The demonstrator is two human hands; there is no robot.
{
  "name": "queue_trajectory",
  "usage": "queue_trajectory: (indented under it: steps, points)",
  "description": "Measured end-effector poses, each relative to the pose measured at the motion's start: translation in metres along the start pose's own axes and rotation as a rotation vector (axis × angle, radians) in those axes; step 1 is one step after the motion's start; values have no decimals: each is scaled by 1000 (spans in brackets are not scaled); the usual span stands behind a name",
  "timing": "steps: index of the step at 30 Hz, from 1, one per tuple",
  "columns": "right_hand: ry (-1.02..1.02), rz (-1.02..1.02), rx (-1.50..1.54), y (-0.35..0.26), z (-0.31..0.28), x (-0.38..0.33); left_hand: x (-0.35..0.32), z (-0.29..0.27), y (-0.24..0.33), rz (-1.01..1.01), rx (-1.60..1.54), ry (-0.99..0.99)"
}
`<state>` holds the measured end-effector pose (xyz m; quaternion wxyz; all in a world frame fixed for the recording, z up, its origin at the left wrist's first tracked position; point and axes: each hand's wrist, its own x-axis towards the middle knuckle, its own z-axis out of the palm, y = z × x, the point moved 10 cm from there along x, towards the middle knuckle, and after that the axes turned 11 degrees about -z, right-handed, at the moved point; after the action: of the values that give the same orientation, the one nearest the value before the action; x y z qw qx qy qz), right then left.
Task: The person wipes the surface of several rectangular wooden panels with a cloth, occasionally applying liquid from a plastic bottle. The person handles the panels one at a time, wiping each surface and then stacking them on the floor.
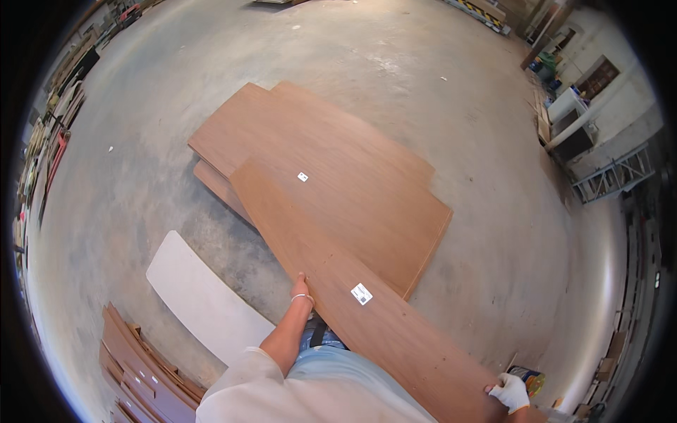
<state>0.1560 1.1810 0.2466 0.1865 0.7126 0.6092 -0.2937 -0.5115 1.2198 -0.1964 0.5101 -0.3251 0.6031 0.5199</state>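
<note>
A long brown wood-grain panel (416, 328) with a white label (361, 294) runs slantwise in front of me, held between both hands. My left hand (301, 287), bare with a pale band at the wrist, is closed on its near long edge, thumb on top. In a white glove, my right hand (509, 393) grips the panel at its right end. The panel's far end overlaps a stack of wider brown panels (331, 141) lying on the floor. On the top one is a small white label (302, 177).
A whitish panel (201, 292) lies at my left, beside several stacked brown boards (134, 363). Near my right hand stands a dark round container (527, 378). A metal ladder-like frame (617, 176) is by the right wall. Stacked material (60, 127) lines the left side.
</note>
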Motion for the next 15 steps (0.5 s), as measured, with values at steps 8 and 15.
queue_trajectory:
  steps: [8,15]
  points:
    - [-385,203,566,54,36,14,60,93,93,-32,112,-10]
    - [-490,463,457,204,27,-39,97,133,93,11,108,-53]
